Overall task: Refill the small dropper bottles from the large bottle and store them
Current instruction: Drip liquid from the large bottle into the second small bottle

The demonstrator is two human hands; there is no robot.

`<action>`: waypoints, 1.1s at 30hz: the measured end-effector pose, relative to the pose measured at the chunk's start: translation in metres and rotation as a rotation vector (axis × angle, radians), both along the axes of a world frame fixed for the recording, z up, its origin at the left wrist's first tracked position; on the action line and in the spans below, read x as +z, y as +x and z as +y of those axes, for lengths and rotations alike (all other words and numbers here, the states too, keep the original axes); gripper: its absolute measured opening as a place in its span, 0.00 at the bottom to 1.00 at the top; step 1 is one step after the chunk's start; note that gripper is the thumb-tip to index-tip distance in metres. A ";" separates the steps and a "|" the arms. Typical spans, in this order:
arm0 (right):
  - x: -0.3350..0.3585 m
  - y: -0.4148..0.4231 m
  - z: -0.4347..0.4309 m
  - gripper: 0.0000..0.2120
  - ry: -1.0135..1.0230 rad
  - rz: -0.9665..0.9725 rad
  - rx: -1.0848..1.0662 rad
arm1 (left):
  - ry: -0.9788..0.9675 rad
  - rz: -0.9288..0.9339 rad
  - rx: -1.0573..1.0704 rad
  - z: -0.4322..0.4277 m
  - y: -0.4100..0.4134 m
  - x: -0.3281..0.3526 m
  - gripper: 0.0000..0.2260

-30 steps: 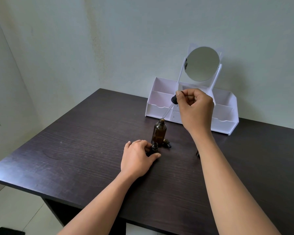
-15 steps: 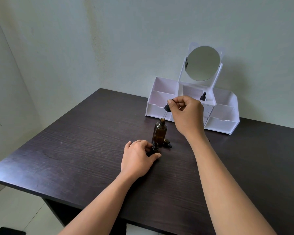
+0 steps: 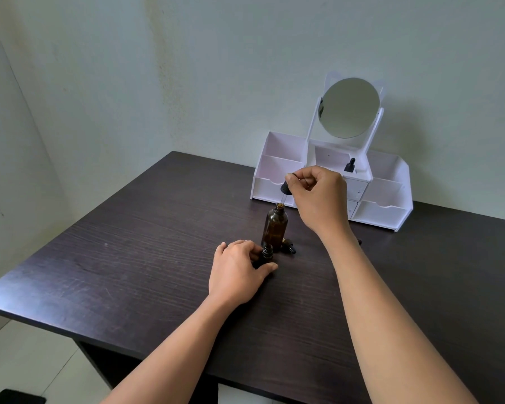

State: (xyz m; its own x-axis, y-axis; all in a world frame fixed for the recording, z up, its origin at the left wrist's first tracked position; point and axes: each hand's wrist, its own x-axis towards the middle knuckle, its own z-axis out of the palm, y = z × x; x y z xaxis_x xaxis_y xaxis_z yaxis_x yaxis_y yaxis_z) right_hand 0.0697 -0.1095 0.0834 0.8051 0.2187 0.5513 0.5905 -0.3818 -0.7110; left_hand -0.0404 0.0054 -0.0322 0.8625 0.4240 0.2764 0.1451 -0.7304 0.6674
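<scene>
A large amber bottle (image 3: 274,227) stands uncapped on the dark table (image 3: 129,258). Just above its mouth my right hand (image 3: 318,196) pinches the black bulb of a dropper (image 3: 285,189), and the glass tube points down into the bottle's neck. In front of the large bottle, my left hand (image 3: 236,272) holds a small dark dropper bottle (image 3: 266,254), open at the top, with thumb and fingers round its base. A black cap (image 3: 289,246) lies beside the large bottle. Another small dropper bottle (image 3: 350,166) stands in the white organizer's middle compartment.
A white organizer (image 3: 391,193) with drawers, open compartments and a round mirror (image 3: 349,107) sits at the back against the wall. A small dark item (image 3: 359,242) peeks out behind my right forearm. The table's front and left edges are near.
My right hand has moved down and to the left with the dropper, bringing its tip from above the large bottle into the mouth. The left hand has stayed on the small bottle.
</scene>
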 end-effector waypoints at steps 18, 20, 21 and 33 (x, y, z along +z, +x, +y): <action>-0.005 0.005 0.007 0.07 -0.066 0.062 0.007 | -0.008 0.007 -0.010 0.000 0.000 0.000 0.12; -0.005 0.005 0.007 0.07 -0.066 0.070 0.009 | -0.006 0.012 -0.011 0.000 0.000 0.000 0.12; -0.006 0.006 0.007 0.08 -0.074 0.066 0.010 | -0.005 0.011 -0.011 0.000 0.000 0.000 0.12; -0.006 0.002 0.008 0.07 -0.171 0.052 0.012 | -0.005 0.013 -0.013 0.000 0.000 0.001 0.12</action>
